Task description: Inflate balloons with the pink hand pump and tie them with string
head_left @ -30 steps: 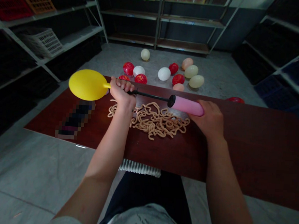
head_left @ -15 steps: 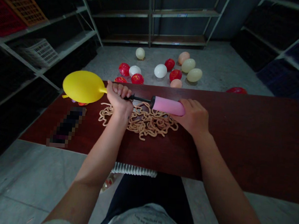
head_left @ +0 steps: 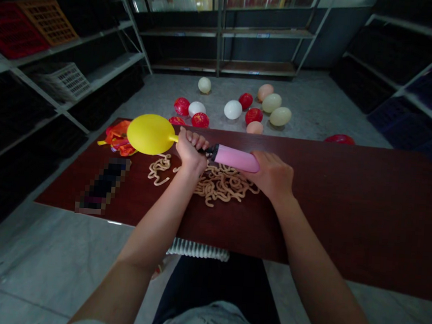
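A yellow balloon, partly inflated, points left from my left hand. That hand is closed around its neck and the black nozzle end of a hand balloon pump. My right hand wraps round the far end of the pump's pink barrel. The pump lies nearly level above the table, its black rod hardly showing between barrel and left hand. Below it, a heap of tan, wavy, cord-like long balloons spreads over the wood. My left wrist hides part of the heap.
Uninflated, colourful balloons lie at the back left of the dark table, with a blurred-out phone-like object nearer me. Several inflated balloons rest on the floor beyond. Shelves with crates stand around.
My left hand has moved right with the yellow balloon, towards the pump's barrel. The black rod that showed between them has slid in. The loose balloons at back left are now more exposed.
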Demonstrator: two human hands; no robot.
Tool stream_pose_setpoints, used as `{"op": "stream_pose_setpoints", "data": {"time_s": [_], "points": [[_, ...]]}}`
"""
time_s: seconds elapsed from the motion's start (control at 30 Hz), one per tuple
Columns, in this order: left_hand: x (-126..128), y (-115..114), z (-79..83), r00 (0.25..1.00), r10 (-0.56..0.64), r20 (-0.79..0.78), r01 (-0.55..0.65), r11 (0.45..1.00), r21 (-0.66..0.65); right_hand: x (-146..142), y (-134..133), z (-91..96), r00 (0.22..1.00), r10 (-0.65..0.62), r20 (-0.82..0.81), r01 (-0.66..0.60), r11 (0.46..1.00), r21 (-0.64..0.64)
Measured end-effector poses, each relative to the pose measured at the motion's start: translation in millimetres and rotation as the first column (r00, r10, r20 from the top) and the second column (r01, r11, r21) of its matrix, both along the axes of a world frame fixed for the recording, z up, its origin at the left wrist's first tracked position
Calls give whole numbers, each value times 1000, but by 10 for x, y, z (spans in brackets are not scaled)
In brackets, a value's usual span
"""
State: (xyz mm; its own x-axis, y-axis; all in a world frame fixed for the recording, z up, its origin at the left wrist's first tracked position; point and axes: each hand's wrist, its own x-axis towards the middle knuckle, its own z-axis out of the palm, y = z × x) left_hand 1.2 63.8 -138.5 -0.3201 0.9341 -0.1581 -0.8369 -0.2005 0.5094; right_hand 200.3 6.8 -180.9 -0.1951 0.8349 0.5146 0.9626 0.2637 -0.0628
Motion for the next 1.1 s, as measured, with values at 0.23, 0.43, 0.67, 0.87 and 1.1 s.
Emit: {"op": "stream_pose_setpoints", "data": {"time_s": [0.23, 0.43, 0.67, 0.87, 1.1], "points": [[-278, 146, -14, 996, 80, 40, -77, 995, -62, 164, 59, -50, 996, -44, 74, 41, 998, 45], [-531, 212, 9, 992, 101, 73, -97, 994, -57, 392, 54, -5, 992, -77, 97, 68, 994, 87], [-566, 172, 67, 987, 141, 81, -144, 989, 38, 447, 52, -8, 994, -101, 30, 97, 989, 109], [-363, -34, 211, 984, 177, 20, -178, 974, 137, 389, 16, -43, 991, -137, -3, 136, 987, 82], [-20, -206, 185, 988, 137, -66, -126, 980, 151, 228, -49, -5, 997, -69, 33, 68, 997, 24]]}}
